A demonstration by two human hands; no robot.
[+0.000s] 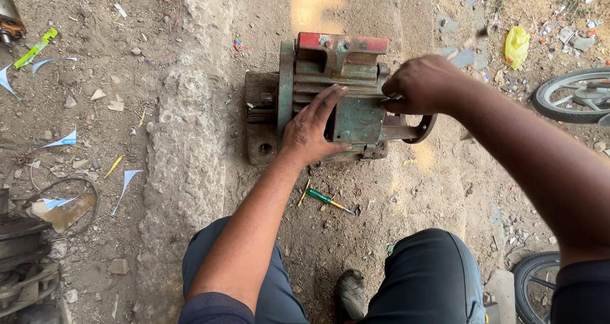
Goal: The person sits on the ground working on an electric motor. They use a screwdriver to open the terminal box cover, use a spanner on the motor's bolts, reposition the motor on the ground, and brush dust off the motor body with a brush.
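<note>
Bracing ribbed, rusty green cast-iron motor housing (343,101) on gritty dirt: left hand (311,130) flat, fingers spread; right hand (422,82) fisted at its edge, contents hidden.

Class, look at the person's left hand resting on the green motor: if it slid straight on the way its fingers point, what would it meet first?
The left hand points up-right across the green motor. It would probably first meet the right hand, gripping the motor's far side, though depth is unclear.

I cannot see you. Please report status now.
Left hand flat on green motor. Right hand gripping its far end. Green screwdriver on dirt, nothing blocking.
</note>
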